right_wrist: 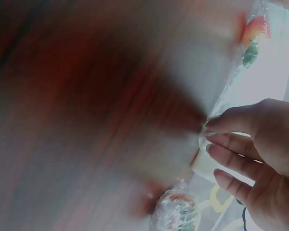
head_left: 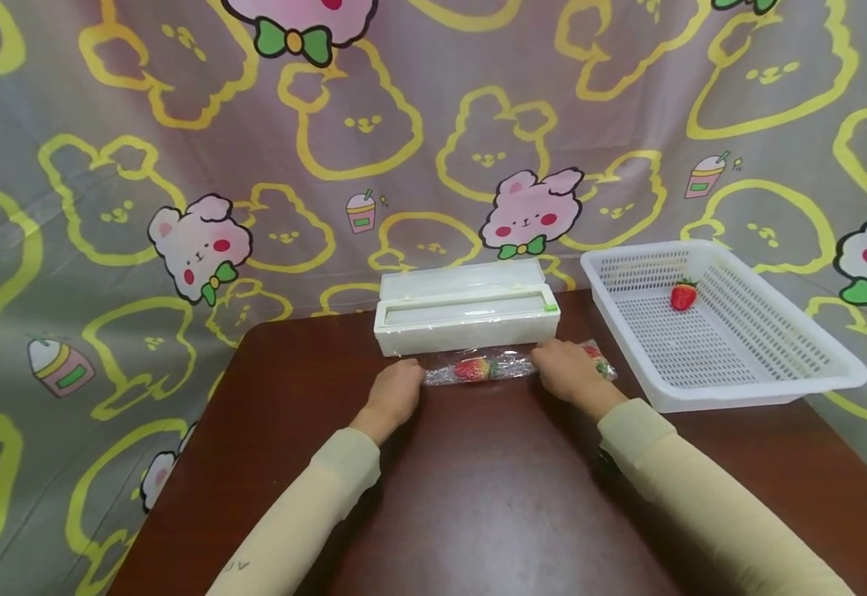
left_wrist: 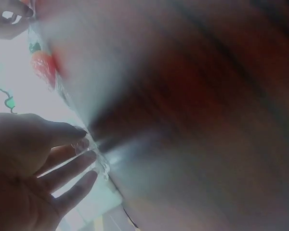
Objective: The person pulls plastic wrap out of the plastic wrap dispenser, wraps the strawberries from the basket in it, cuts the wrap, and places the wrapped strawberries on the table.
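Between the two hands, a red strawberry (head_left: pixel 472 369) with green leaves lies rolled in a strip of clear cling film (head_left: pixel 513 364) on the table. The left hand (head_left: pixel 394 389) pinches the strip's left end; in the left wrist view its thumb and index finger meet on the bunched film (left_wrist: pixel 102 166). At the other end the right hand (head_left: pixel 569 368) pinches the film between thumb and index finger, its other fingers loosely bent in the right wrist view. Beyond the right hand is a second film-wrapped strawberry (right_wrist: pixel 176 211), partly hidden by that hand in the head view.
Just behind the strip stands a white cling film box (head_left: pixel 470 333), lid raised. A white perforated basket (head_left: pixel 749 396) at the right holds one bare strawberry (head_left: pixel 683 295). A patterned curtain (head_left: pixel 433 124) hangs at the brown table's (head_left: pixel 470 488) back edge.
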Motion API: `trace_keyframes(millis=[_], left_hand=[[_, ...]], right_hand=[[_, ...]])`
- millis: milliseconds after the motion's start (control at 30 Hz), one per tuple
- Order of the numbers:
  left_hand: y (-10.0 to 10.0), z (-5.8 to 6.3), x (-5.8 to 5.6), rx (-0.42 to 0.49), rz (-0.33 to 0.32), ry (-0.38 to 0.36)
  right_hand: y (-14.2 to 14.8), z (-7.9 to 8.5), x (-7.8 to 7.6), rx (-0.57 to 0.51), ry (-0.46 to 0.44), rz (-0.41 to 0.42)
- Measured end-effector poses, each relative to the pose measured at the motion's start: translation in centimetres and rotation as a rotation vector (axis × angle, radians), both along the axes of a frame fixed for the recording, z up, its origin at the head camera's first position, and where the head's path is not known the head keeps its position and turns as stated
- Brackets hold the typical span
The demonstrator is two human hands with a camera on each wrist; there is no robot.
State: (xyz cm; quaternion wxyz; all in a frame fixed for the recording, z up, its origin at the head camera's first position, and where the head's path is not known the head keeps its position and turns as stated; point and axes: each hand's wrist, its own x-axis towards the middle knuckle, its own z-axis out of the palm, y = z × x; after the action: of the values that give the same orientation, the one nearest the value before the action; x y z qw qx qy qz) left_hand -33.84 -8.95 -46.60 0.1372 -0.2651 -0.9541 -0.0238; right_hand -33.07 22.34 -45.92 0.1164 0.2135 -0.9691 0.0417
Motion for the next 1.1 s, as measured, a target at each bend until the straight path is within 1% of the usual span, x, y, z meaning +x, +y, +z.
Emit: trace_keyframes(millis=[100, 200, 333, 433, 500, 567, 633, 700, 800, 900, 1000, 1100], left_hand=[[-0.4, 0.0, 0.1, 0.036, 0.001, -0.011], [-0.8, -0.1, 0.3, 0.067, -0.026, -0.015], [-1.2, -0.1, 0.5, 0.089, -0.049, -0.018], [-1.4, 0.0, 0.6, 0.084, -0.054, -0.057], [-1.5, 0.2, 0.6, 0.075, -0.053, -0.096], [-1.6, 0.7, 0.6, 0.063, -0.045, -0.137], [-1.7, 1.3, 0.5, 0.043, -0.039, -0.147], [-1.8, 1.9, 0.3, 0.031, -0.031, -0.146], [-1.7, 3.1, -0.1, 0.021, -0.026, -0.132], [-0.8, 4.1, -0.6, 0.028, -0.025, -0.138], [0.7, 4.9, -1.2, 0.044, -0.052, -0.153], [2.6, 5.6, -1.7, 0.069, -0.096, -0.18]], right_hand=[[0.1, 0.0, 0.0, 0.003, 0.003, -0.002], [0.4, 0.1, 0.3, -0.012, -0.025, -0.001], [0.6, 0.2, 0.7, -0.039, -0.06, 0.022], [0.6, 0.5, 0.9, -0.033, -0.089, 0.042], [0.5, 1.2, 1.1, -0.018, -0.14, 0.056], [0.4, 2.3, 1.1, 0.003, -0.206, 0.041], [0.3, 3.8, 1.0, 0.001, -0.263, 0.006], [0.2, 5.6, 0.6, -0.024, -0.292, -0.041], [0.4, 8.1, -0.3, -0.094, -0.29, -0.09], [1.2, 9.8, -1.7, -0.155, -0.31, -0.119], [2.2, 10.3, -3.2, -0.184, -0.339, -0.146], [3.1, 9.6, -4.6, -0.228, -0.349, -0.124]])
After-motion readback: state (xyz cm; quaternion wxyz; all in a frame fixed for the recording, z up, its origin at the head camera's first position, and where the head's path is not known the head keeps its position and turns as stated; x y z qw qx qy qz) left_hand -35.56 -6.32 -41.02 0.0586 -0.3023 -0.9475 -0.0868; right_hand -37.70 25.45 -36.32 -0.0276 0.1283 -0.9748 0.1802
